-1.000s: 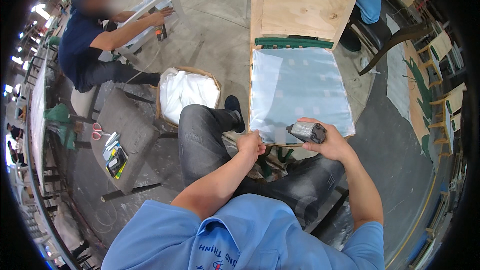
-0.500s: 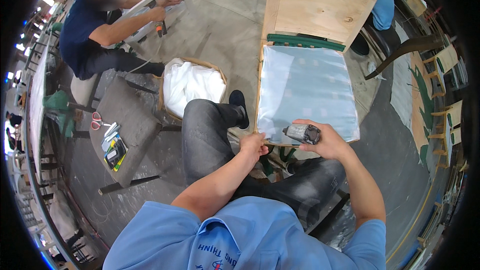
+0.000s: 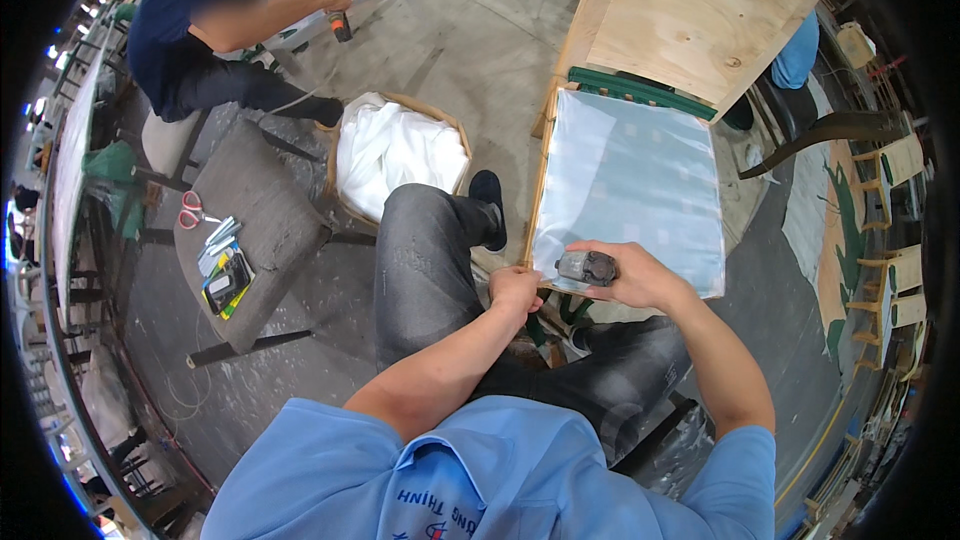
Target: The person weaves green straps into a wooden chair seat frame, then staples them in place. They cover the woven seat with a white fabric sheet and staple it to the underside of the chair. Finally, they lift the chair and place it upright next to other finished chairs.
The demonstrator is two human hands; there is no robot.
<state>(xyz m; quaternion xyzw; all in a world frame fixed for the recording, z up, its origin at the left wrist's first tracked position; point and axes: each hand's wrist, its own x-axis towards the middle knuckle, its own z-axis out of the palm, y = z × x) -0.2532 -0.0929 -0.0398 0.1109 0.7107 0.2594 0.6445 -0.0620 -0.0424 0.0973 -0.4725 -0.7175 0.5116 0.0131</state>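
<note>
In front of me stands a wooden chair frame, its seat covered with thin white fabric [image 3: 640,180] over pale blue-looking material. My left hand [image 3: 515,288] is closed at the near left corner of the seat, its fingers pinching the fabric's edge against the wood. A grey metal staple gun [image 3: 585,268] is gripped in my right hand [image 3: 632,275]. Its nose lies over the fabric near that same corner, just right of my left hand. The gun's handle is hidden by my palm. Green webbing [image 3: 640,88] shows along the far edge of the seat.
The plywood chair back [image 3: 700,15] rises behind the seat. To the left are a box of white cloth [image 3: 400,150] and a grey padded chair [image 3: 245,210] bearing red-handled scissors [image 3: 190,210]. A co-worker [image 3: 215,30] holds a tool at far left. A dark curved chair part [image 3: 835,135] stands right.
My right hand has moved the staple gun slightly left, closer to my left hand. The left hand stays at the corner. The whole view has shifted and tilted a little.
</note>
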